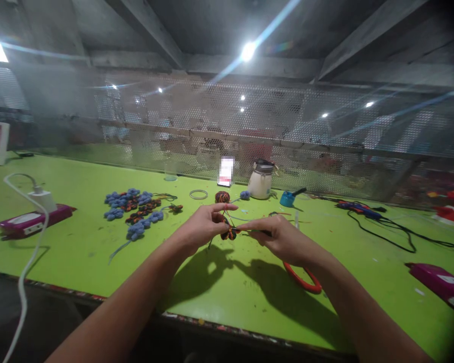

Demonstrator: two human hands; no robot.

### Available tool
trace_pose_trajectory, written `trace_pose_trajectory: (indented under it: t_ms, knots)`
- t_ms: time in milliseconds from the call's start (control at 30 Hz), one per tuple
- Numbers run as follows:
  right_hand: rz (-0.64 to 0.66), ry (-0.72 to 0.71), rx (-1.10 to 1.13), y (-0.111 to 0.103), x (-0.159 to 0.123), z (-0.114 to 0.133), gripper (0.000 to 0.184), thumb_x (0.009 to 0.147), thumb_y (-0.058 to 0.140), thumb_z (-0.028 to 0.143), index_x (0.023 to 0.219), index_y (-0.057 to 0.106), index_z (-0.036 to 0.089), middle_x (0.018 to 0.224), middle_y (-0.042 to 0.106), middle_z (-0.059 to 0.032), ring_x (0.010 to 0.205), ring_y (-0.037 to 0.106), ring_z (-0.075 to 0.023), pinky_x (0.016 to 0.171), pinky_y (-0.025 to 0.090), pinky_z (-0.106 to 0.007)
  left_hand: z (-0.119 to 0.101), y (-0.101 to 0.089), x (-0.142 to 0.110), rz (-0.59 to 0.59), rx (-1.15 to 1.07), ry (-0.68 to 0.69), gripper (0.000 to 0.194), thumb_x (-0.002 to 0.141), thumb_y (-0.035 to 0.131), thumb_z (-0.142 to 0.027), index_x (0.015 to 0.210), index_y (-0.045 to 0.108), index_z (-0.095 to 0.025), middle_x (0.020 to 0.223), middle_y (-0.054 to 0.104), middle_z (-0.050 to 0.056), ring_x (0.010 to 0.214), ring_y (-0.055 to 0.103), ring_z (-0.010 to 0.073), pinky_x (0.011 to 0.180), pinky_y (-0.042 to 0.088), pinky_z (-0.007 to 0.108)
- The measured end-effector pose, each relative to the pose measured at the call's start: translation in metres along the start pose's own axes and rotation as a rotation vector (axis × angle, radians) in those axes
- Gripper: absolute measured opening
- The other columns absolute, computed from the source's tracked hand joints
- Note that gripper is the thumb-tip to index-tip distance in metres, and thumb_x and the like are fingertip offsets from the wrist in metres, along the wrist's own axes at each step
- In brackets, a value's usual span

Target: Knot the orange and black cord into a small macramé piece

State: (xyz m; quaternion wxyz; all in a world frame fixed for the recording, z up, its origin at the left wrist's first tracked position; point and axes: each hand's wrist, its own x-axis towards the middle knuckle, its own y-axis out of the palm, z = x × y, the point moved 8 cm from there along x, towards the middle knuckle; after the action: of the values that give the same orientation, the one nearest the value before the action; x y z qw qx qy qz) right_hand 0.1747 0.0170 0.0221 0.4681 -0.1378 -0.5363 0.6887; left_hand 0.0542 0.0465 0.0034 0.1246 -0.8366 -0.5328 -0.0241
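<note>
Between my hands is a small crochet piece [228,232] in black and orange yarn. My left hand [200,226] pinches its left edge, with a strand of yarn running over the raised index finger. My right hand [282,234] grips a thin, dark crochet hook [263,232], its tip at the piece. Just beyond sits a ball of yarn [222,197] in the same dark and orange colours. Under my right wrist lie scissors, of which the red handles [304,281] show most.
Blue and dark crocheted flowers [136,229] lie to the left on the green table [136,272]. A lit phone [226,171], a white jar [261,180] and a blue pot [287,198] stand behind. Purple power strips [38,222] sit at both sides, with dark cords [386,227] right.
</note>
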Motion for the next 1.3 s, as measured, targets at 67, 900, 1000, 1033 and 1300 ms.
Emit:
trace_pose_trajectory:
  t_ms: [67,900,1000,1033,1300]
  knots:
    - [-0.007,-0.01,-0.037,0.001,0.0,0.001,0.039,0.081,0.046,0.008,0.11,0.066,0.023,0.081,0.072,-0.0056,0.06,0.055,-0.0125,0.056,0.036,-0.022,0.0,0.001,0.0,0.003,0.019,0.008,0.055,0.065,0.056,-0.009,0.119,0.052,-0.008,0.061,0.058,0.001,0.059,0.056,0.0146,0.063,0.041,0.03]
    - [-0.531,0.295,1.054,0.032,-0.001,-0.024,0.02,0.07,0.067,0.03,0.083,0.066,0.014,0.052,0.052,0.0042,0.037,0.038,-0.0048,0.035,0.025,-0.018,-0.004,-0.004,0.002,-0.207,-0.304,0.168,0.058,0.061,0.069,-0.011,0.118,0.056,-0.012,0.065,0.053,-0.002,0.063,0.054,0.0114,0.066,0.042,0.026]
    - [-0.582,0.141,0.771,0.017,-0.001,-0.017,0.016,0.076,0.062,0.026,0.086,0.068,0.015,0.055,0.056,0.0016,0.042,0.045,-0.0079,0.04,0.034,-0.021,0.004,-0.004,0.005,-0.108,-0.466,0.058,0.061,0.057,0.072,-0.009,0.116,0.057,-0.01,0.065,0.055,-0.001,0.066,0.056,0.0122,0.069,0.04,0.027]
    - [-0.602,0.049,0.63,0.01,-0.002,-0.01,0.016,0.078,0.06,0.024,0.088,0.069,0.016,0.061,0.061,-0.001,0.048,0.051,-0.0102,0.045,0.039,-0.023,0.005,-0.006,0.005,-0.094,-0.485,0.043,0.061,0.056,0.072,-0.008,0.116,0.057,-0.01,0.065,0.056,-0.001,0.066,0.055,0.012,0.069,0.04,0.027]
    - [-0.432,-0.235,-0.25,0.001,-0.004,0.017,0.036,0.087,0.038,0.012,0.114,0.062,0.013,0.069,0.057,-0.0071,0.058,0.051,-0.0155,0.053,0.038,-0.028,-0.007,-0.02,0.0,-0.122,-0.356,0.051,0.046,0.057,0.067,-0.005,0.103,0.066,-0.012,0.058,0.056,-0.002,0.058,0.053,0.0115,0.065,0.039,0.029]
